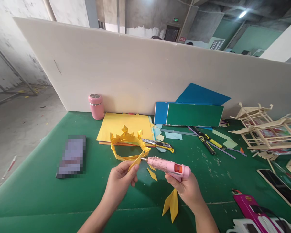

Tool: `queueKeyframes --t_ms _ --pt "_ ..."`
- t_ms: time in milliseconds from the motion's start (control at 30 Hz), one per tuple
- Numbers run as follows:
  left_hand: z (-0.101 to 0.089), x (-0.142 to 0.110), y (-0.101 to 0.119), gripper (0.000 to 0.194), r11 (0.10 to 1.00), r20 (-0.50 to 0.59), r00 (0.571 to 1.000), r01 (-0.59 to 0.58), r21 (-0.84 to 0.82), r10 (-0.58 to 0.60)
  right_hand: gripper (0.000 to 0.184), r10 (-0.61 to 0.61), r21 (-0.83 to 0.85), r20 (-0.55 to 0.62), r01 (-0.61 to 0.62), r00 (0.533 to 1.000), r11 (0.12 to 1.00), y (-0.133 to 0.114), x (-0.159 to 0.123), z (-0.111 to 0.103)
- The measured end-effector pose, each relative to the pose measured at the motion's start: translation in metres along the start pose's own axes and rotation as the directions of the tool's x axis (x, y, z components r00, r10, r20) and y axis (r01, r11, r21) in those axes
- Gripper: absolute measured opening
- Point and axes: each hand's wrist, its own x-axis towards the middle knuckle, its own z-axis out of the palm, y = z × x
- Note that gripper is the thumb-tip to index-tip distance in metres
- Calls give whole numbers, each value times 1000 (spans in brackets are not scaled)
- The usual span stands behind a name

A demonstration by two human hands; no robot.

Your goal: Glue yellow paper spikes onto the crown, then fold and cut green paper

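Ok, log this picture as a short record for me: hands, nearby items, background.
Left hand: pinching a folded yellow paper piece
Right hand: gripping a pink glue gun, nozzle pointed at that piece; contact unclear
Beyond left hand: yellow paper crown
By right hand: V-shaped yellow paper
Further back: yellow paper sheets, pink flask
Far right: stick-built model
Surface: green tabletop
Background: pale upright board

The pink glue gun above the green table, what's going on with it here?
A person's left hand pinches a folded yellow paper piece, while the right hand grips a speckled pink plastic glue gun, its silvery nozzle pointed at the piece's end. Whether they touch is unclear. Just beyond, a crown-shaped yellow paper ring sits on the green tabletop.
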Motion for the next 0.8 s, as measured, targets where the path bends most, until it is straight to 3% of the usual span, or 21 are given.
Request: queueKeyframes --t_ms 800 --pt "-1 -2 -2 42 1000 20 1000 -7 6 7 40 -3 -34 -95 -1 995 999 0 4 -1"
